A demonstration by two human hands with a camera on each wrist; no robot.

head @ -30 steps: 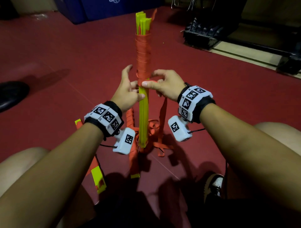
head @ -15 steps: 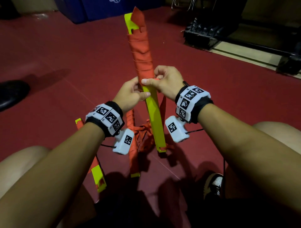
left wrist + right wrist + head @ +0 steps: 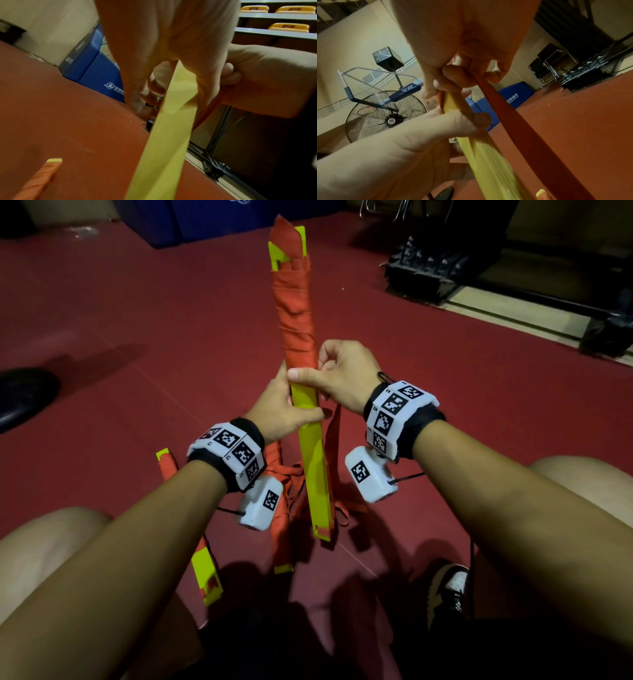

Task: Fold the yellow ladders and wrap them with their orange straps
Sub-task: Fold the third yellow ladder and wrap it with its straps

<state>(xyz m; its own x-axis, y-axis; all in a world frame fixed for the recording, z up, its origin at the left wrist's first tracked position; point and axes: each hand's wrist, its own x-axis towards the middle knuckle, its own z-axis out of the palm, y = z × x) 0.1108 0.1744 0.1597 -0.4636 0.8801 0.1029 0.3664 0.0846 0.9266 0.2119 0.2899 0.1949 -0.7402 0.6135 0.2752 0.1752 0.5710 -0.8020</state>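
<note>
Left hand (image 3: 286,409) grips the folded yellow ladder (image 3: 313,463) upright, right hand (image 3: 337,373) pinches the orange strap (image 3: 296,302); keep tension, overlap turns downward.

bare forearms | black wristbands (image 3: 424,422) | white tag-marked blocks | white wrist cameras (image 3: 370,474) | thin black cables

Place: was an indoor sports hall
Floor: red sports floor (image 3: 445,405)
Gear: basketball hoop stand (image 3: 385,86), blue mats (image 3: 96,70), big fan (image 3: 385,117)
Seating: orange stadium seats (image 3: 289,27)
</note>
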